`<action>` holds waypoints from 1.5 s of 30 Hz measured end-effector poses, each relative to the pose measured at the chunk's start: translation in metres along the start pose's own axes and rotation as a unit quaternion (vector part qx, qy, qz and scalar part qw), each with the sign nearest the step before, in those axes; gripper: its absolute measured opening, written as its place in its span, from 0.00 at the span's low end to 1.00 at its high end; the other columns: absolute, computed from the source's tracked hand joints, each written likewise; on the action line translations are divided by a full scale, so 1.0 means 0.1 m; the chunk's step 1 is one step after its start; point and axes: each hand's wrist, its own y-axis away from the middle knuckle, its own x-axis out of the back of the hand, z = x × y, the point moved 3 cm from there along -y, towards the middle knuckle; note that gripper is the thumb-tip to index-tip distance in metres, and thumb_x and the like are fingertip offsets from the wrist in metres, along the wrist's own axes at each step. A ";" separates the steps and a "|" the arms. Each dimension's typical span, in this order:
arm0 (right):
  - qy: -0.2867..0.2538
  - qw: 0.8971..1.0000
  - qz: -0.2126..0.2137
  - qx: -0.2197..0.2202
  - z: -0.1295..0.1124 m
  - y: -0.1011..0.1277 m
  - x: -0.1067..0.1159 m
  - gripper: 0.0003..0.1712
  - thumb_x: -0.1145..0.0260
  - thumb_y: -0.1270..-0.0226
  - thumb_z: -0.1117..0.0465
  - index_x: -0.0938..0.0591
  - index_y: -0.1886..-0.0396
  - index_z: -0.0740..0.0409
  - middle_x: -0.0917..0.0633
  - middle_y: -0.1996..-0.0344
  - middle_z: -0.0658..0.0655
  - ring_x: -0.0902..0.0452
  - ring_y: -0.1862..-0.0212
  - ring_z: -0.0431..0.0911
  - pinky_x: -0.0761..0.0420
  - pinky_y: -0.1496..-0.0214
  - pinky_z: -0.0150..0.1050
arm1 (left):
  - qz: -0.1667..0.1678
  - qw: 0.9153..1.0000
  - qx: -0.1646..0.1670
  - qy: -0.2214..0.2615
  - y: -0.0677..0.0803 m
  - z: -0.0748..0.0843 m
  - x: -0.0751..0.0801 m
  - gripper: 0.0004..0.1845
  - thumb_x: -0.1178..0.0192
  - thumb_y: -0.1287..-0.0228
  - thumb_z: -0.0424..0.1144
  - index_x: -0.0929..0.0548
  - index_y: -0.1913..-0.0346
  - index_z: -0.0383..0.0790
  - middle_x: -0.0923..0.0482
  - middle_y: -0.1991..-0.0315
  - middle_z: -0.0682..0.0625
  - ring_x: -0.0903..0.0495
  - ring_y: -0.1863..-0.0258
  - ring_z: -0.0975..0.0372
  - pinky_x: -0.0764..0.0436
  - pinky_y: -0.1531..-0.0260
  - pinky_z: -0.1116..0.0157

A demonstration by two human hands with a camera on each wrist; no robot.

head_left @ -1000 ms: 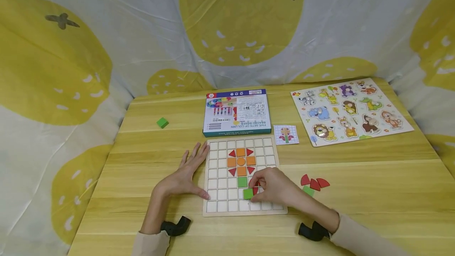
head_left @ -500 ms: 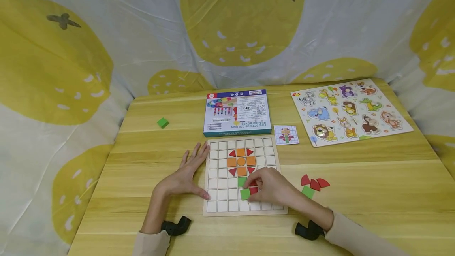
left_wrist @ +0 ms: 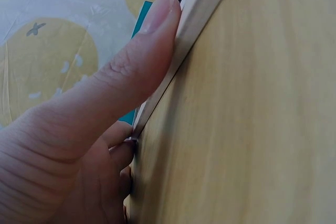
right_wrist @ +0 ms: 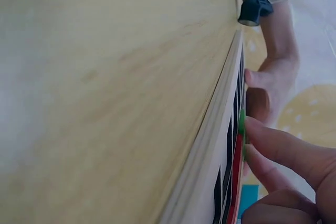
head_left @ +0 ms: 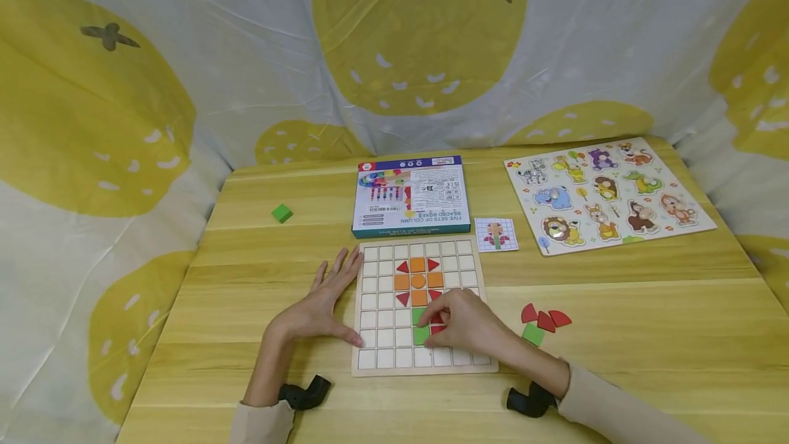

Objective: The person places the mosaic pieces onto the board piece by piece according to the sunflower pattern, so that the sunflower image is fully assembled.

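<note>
My right hand (head_left: 470, 321) pinches a green square tile (head_left: 421, 336) between thumb and fingers, over a cell of the wooden grid board (head_left: 425, 371). Directly above it sits another green square (head_left: 418, 315), partly behind the fingers. Red pieces (head_left: 438, 329) beside the tile are mostly hidden under the hand. Farther up the board, orange squares (head_left: 418, 264) surround an orange disc (head_left: 418, 281), with red triangles (head_left: 403, 299) at the corners. My left hand (head_left: 317, 303) lies spread along the board's left edge, its thumb (left_wrist: 157, 24) against the rim in the left wrist view.
Red pieces (head_left: 546, 321) and a green square (head_left: 533, 334) lie right of the board. A pattern card (head_left: 496, 234) and a box (head_left: 411, 197) sit behind it. An animal puzzle (head_left: 610, 194) is at the back right, a green block (head_left: 281, 213) at the left.
My right hand has moved slightly left with the green tile, which now lines up in the cell below the other green square. My left hand has stayed in place.
</note>
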 end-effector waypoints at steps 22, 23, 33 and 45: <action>-0.065 0.997 -0.035 -0.007 0.35 0.25 0.54 0.11 0.24 0.35 0.56 0.07 0.55 0.52 0.38 0.87 0.45 0.44 0.81 0.36 0.45 0.77 0.29 | -0.001 1.000 -0.001 -0.005 0.00 0.01 0.02 0.80 0.14 0.63 0.56 0.63 0.15 0.43 0.72 0.14 0.47 0.76 0.15 0.48 0.74 0.20 0.38; -0.063 0.998 -0.029 -0.010 0.39 0.30 0.60 0.12 0.24 0.35 0.56 0.07 0.54 0.53 0.38 0.86 0.45 0.44 0.81 0.36 0.44 0.77 0.29 | -0.001 1.000 -0.002 -0.005 0.00 0.01 0.02 0.80 0.14 0.63 0.56 0.63 0.15 0.43 0.72 0.14 0.47 0.77 0.15 0.48 0.74 0.20 0.38; -0.060 0.996 -0.037 -0.048 0.81 0.71 1.00 0.17 0.22 0.39 0.57 0.09 0.50 0.55 0.40 0.83 0.45 0.46 0.79 0.34 0.44 0.77 0.30 | -0.002 1.000 -0.002 -0.004 -0.01 0.01 0.03 0.80 0.14 0.62 0.55 0.62 0.15 0.43 0.72 0.14 0.47 0.76 0.15 0.48 0.74 0.20 0.38; -0.039 0.996 -0.072 -0.044 0.95 0.78 1.06 0.15 0.19 0.46 0.63 0.09 0.57 0.53 0.38 0.82 0.45 0.42 0.76 0.34 0.40 0.75 0.29 | -0.001 1.000 0.000 0.001 0.00 0.01 0.00 0.79 0.14 0.62 0.56 0.62 0.15 0.44 0.71 0.14 0.48 0.77 0.15 0.49 0.74 0.20 0.38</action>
